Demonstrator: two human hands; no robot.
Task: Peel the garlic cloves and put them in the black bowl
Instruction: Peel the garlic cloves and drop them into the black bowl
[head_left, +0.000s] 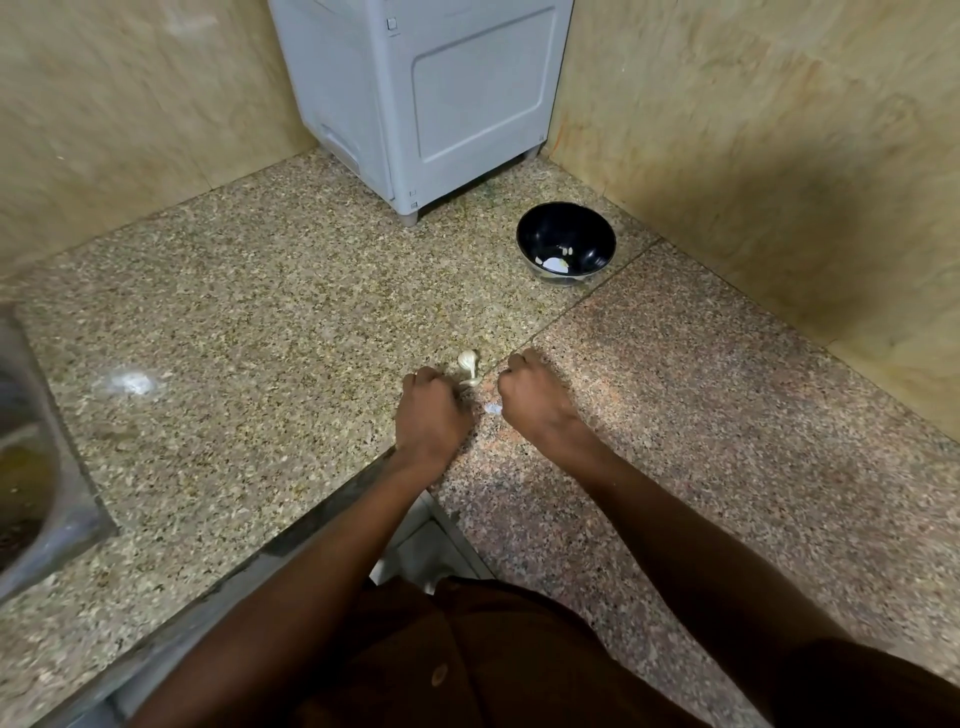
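Observation:
A black bowl stands on the speckled counter at the back right, with a few pale peeled cloves in its bottom. Nearer to me, garlic cloves in whitish skin lie on the counter between my hands. My left hand rests knuckles-up just left of them, fingers curled under, thumb side touching the nearest clove. My right hand is a closed fist to their right, a short gap away. What either fist holds is hidden. A small white scrap of skin lies between my wrists.
A grey plastic appliance stands in the back corner, left of the bowl. Beige walls close the counter at left and right. A steel sink sits at the far left. The counter's inner corner edge is by my body.

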